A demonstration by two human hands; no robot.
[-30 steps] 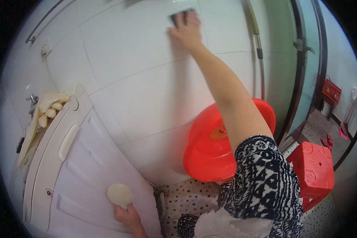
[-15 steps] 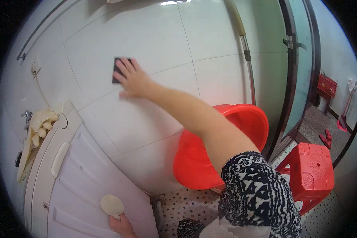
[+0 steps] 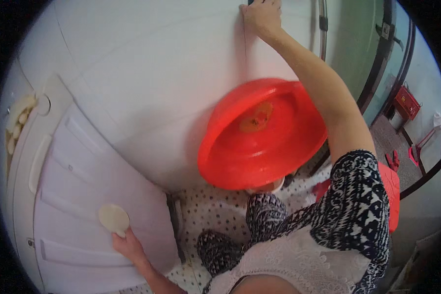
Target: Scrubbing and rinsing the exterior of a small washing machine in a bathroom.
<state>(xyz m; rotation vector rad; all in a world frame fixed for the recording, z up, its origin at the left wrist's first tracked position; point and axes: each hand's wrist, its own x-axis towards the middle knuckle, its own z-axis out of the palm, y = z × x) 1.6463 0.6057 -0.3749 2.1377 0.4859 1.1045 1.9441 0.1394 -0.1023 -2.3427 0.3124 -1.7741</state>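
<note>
My right hand [image 3: 263,18] is high on the white tiled wall [image 3: 147,63], at the top edge of the view. Its fingers are closed on a dark pad [image 3: 250,2], mostly cut off by the frame. My left hand [image 3: 130,245] is low on the left, wrapped round the short handle of a round, flat, cream-coloured disc [image 3: 114,219]. The disc is over the pale ribbed panel [image 3: 83,196]; whether they touch I cannot tell. Beneath my right arm, a large red basin [image 3: 220,164] is tilted, with a brownish patch inside.
A rim of a white bucket [image 3: 279,185] shows under the basin. Behind my right arm is a red plastic stool [image 3: 391,191]. A metal pole [image 3: 323,39] leans against the wall beside a glass door [image 3: 384,83]. Cream rubber gloves [image 3: 17,127] lie at the far left.
My right hand has moved right across the wall with the dark pad. The view has shifted, showing more of the basin's inside. My left hand still holds the disc.
</note>
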